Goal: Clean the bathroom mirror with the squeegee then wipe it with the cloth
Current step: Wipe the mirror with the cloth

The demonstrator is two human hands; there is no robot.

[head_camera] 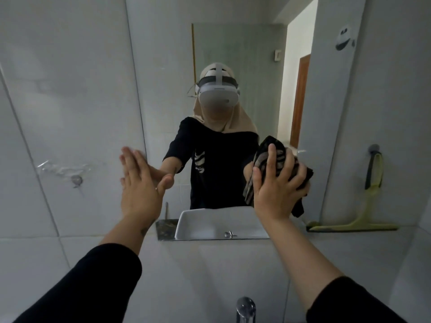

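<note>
The bathroom mirror point(233, 54) hangs on the tiled wall straight ahead and reflects a person in black. My right hand point(275, 190) presses a dark patterned cloth point(281, 157) flat against the mirror's lower right part, fingers spread over it. My left hand point(140, 180) rests open and flat on the wall tile at the mirror's left edge, holding nothing. The yellow-green squeegee point(366, 213) hangs by its handle from a grey hook point(374, 148) on the wall to the right of the mirror, its blade lowest.
A chrome tap point(246, 308) stands at the bottom centre. A screw with torn tape point(75, 179) marks the left wall tile. The white basin shows only as a reflection point(210, 222) in the mirror. A sticker point(345, 38) sits high on the right wall.
</note>
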